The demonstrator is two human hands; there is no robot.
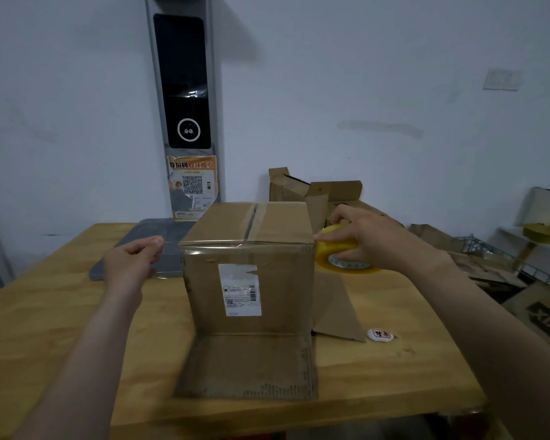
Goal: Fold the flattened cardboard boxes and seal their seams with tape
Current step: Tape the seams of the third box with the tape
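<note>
One cardboard box (248, 265) stands upright in the middle of the wooden table (61, 312). Its top flaps are folded shut, with a dark seam running near to far across the top. A strip of clear tape (245, 244) lies glossy along the near top edge, from the left corner to the right corner. A white shipping label (240, 289) sits on the near face. The bottom flaps are not folded: one lies flat on the table toward the near edge, and another is splayed out to the right.

Right hand (369, 233): at the box's upper right corner, fingers curled round a yellowish tape roll (340, 252), thumb laid along its outer rim. The roll is just beside the right corner, touching or nearly so.

Left hand (131, 265): left of the box's upper left corner, apart from the cardboard, fingers loosely curled and thumb close to the forefinger. It is blurred, so I cannot tell whether it pinches a tape end.

A small white round object (380, 335) lies on the table, right of the splayed flap. A grey pad (159, 236) lies far left of the box, at the foot of a tall grey device (185, 90) against the wall. More cardboard (315, 188) is piled at the far right.
</note>
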